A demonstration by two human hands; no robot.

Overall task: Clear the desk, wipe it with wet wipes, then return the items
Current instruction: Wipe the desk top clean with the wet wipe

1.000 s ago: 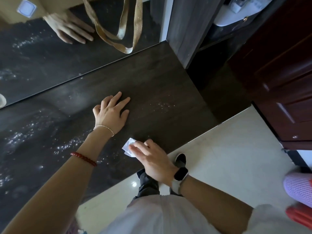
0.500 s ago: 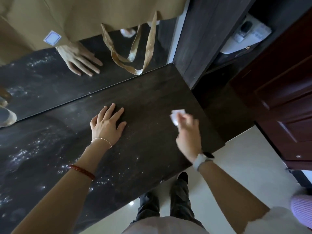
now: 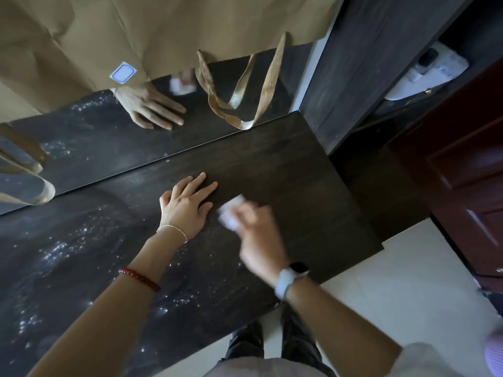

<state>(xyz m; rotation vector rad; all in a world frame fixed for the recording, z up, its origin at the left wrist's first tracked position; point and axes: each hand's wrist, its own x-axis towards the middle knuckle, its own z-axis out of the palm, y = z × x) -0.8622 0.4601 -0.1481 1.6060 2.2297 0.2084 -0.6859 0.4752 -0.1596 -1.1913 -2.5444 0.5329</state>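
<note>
The dark wooden desk fills the middle of the head view, with wet glistening streaks on its left part. My left hand rests flat on it, fingers straight and spread. Just to its right, my right hand, blurred by motion, grips a small folded white wet wipe against the desk top. Its fingers are curled round the wipe.
A mirror runs along the desk's back edge and reflects my hand. A brown paper bag with ribbon handles hangs over the mirror. A dark panel rises at the right end. Beyond the desk's near edge lies pale floor tile.
My right hand has swept the wipe from the desk's near edge to the right side and now back left beside my left hand. The left hand has stayed planted.
</note>
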